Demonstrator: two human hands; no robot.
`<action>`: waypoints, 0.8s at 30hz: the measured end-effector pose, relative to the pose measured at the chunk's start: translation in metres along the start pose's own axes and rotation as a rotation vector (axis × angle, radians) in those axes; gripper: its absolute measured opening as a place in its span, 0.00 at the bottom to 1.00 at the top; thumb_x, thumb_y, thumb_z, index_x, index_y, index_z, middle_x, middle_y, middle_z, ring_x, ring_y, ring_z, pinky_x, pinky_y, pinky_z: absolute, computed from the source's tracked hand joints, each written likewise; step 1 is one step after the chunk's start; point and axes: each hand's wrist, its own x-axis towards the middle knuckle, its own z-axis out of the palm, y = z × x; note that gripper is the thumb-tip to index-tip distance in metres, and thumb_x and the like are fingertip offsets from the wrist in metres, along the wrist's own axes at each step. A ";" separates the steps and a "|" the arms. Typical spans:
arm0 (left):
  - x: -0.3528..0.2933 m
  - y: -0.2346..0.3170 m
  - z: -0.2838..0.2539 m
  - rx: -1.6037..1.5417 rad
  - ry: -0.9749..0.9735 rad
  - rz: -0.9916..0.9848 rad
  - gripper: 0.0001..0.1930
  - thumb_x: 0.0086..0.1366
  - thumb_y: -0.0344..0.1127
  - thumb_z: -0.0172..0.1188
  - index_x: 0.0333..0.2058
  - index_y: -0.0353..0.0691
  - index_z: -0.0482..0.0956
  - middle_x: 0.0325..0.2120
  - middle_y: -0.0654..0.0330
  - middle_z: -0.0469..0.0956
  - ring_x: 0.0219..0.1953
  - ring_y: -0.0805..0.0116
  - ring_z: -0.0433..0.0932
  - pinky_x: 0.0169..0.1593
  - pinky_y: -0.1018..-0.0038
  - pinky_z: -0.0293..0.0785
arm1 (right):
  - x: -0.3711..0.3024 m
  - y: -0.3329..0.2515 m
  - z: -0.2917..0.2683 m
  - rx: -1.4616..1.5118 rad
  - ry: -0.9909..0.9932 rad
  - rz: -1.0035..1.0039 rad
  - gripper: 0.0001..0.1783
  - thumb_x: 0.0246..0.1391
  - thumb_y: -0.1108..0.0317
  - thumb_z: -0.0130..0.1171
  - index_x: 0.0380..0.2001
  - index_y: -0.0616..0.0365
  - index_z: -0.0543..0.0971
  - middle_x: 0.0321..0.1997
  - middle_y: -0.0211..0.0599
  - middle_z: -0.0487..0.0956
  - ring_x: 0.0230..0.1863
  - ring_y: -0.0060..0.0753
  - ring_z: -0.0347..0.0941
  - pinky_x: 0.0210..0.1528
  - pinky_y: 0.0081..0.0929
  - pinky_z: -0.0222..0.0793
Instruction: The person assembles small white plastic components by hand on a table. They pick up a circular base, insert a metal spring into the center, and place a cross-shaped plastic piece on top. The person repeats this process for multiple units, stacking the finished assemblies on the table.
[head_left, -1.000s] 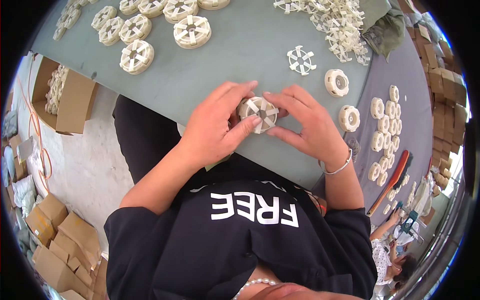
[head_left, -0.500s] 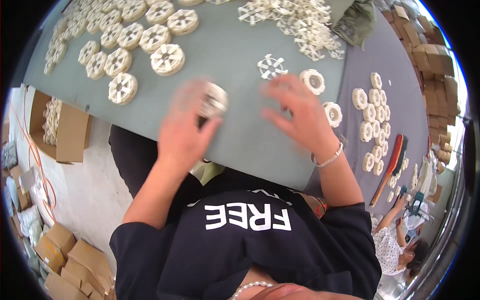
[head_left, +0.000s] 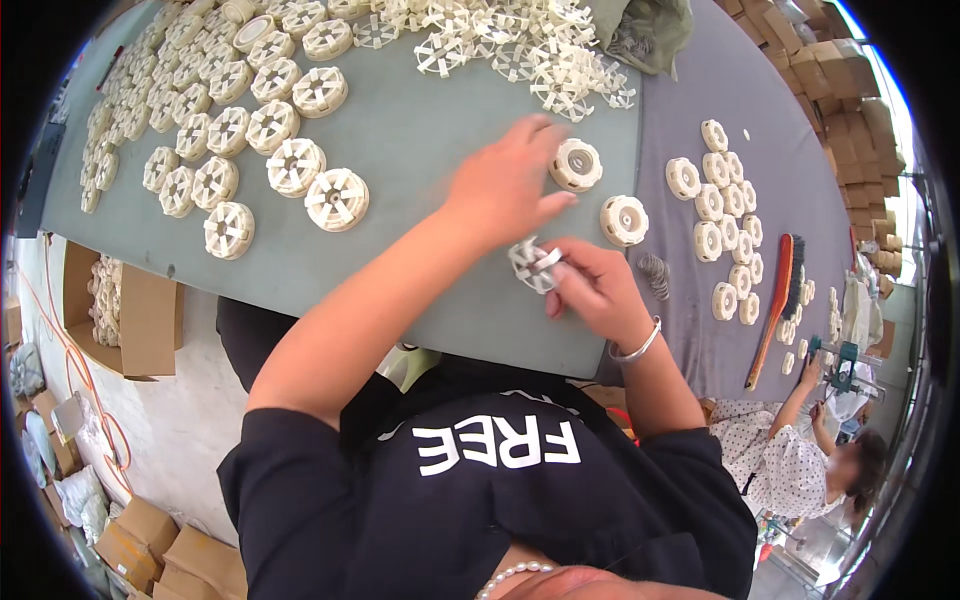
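My left hand [head_left: 500,190] reaches across to the right over the table, somewhat blurred. Its thumb and fingers are apart beside a cream round housing [head_left: 577,166] that stands with its hollow side up; no firm grip shows. Closer to me, my right hand [head_left: 598,292] pinches a white spoked plastic piece [head_left: 535,265] between thumb and fingers, held above the table. A second hollow cream housing [head_left: 625,220] sits just beyond the right hand. Off to the left, a cream disc with white spokes [head_left: 337,200] lies at the near end of a large group of similar discs [head_left: 228,132].
Loose white spoked pieces [head_left: 520,50] are heaped at the back, next to a green cloth bag [head_left: 650,30]. Grey rings [head_left: 654,275] lie right of my hand. More housings [head_left: 708,202] and a red brush [head_left: 782,305] occupy the grey cloth. Another person [head_left: 790,450] works at far right.
The disc from my left hand now lies with the group on the left, and that hand has swung right. My right hand has picked up the spoked piece. The view has shifted slightly.
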 end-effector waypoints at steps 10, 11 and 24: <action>-0.060 -0.020 -0.039 -0.052 -0.107 -0.019 0.33 0.59 0.36 0.75 0.65 0.50 0.78 0.64 0.59 0.77 0.55 0.53 0.82 0.50 0.61 0.83 | -0.001 -0.010 0.000 -0.453 0.214 -0.101 0.24 0.62 0.65 0.69 0.60 0.55 0.82 0.49 0.36 0.81 0.30 0.28 0.78 0.35 0.26 0.76; -0.075 -0.018 -0.047 -0.057 -0.112 -0.050 0.34 0.57 0.35 0.76 0.64 0.50 0.79 0.64 0.59 0.77 0.51 0.56 0.83 0.47 0.64 0.82 | -0.002 -0.016 -0.003 -0.446 0.151 -0.120 0.27 0.59 0.65 0.72 0.62 0.53 0.81 0.52 0.37 0.79 0.32 0.29 0.78 0.37 0.26 0.77; -0.136 -0.012 -0.067 -0.417 0.085 -0.305 0.29 0.63 0.41 0.77 0.61 0.43 0.81 0.57 0.58 0.79 0.25 0.77 0.73 0.32 0.78 0.74 | -0.006 -0.038 -0.020 -0.690 0.066 -0.104 0.44 0.41 0.70 0.82 0.66 0.51 0.81 0.51 0.34 0.80 0.35 0.30 0.74 0.40 0.27 0.76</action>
